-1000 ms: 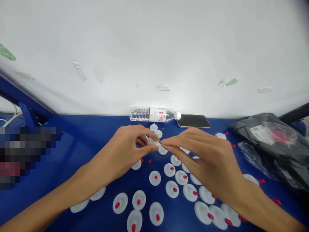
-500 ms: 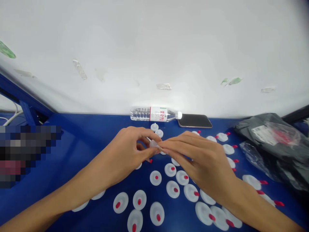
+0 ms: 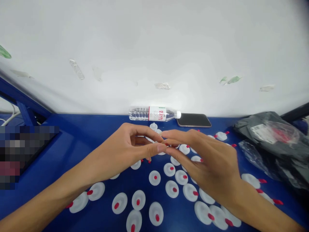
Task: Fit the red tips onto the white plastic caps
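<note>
Over the middle of the blue table, my left hand is closed, thumb against fingers, on a small white plastic disc that is mostly hidden. My right hand meets it from the other side, its fingertips pinched around a small red tab. The fingertips of both hands touch. Below and around them lie several round translucent white discs with red tabs, such as one disc under my hands. A few white discs without visible red tabs lie just beyond my fingers.
A clear water bottle lies on its side along the white wall, with a black phone beside its cap. Grey plastic bags are heaped at the right. A blurred-out dark object sits at the left on the blue table.
My left thumb has moved right, over the white disc, which is now more covered. The right fingers have spread and arched, and red shows between the fingertips. The view has shifted slightly.
</note>
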Available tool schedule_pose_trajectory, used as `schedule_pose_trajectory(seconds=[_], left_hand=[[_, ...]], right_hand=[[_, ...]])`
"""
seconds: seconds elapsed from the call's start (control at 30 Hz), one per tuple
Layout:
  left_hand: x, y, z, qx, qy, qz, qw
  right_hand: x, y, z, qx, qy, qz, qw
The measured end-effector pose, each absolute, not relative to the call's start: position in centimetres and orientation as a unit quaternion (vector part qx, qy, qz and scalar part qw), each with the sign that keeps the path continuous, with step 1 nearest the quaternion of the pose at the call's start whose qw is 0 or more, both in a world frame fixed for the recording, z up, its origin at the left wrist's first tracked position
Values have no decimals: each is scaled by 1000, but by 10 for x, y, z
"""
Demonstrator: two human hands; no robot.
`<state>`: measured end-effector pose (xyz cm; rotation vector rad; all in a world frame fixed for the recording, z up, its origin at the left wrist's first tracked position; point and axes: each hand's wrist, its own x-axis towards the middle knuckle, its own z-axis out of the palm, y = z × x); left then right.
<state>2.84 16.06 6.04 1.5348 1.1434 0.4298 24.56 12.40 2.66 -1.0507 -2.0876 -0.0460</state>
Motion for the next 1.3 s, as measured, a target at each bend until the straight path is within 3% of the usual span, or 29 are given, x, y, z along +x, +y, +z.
schedule_pose_trajectory(seconds=[0.27, 0.5, 0.57, 1.3], left_hand=[[26, 165, 62, 657, 448, 182, 579], [15, 171, 50, 771, 553, 141, 282], [14, 171, 43, 791, 553, 98, 244], [11, 174, 18, 833, 506, 28, 220]], right_hand=[[246, 124, 23, -386, -845, 13, 369], [246, 123, 32, -385, -837, -18, 388], [245, 124, 33, -386, -835, -27, 392], [247, 125, 25, -358, -856, -24, 373]])
